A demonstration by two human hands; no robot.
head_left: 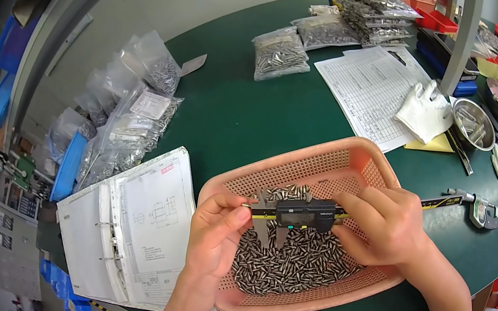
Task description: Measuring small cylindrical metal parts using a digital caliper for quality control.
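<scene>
Your right hand (392, 231) grips the digital caliper (298, 214) over the pink basket (356, 154) of pins — stiff, probably slick metal. Left-hand fingers (232, 214) pinch a tiny pin at its jaws; hold the body, not the beam.

Green table (235, 120) bears basket (356, 151), binder (136, 229) (open), bagged screws (279, 53).

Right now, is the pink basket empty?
No, the pink basket holds a heap of small metal pins beneath the digital caliper.
</scene>
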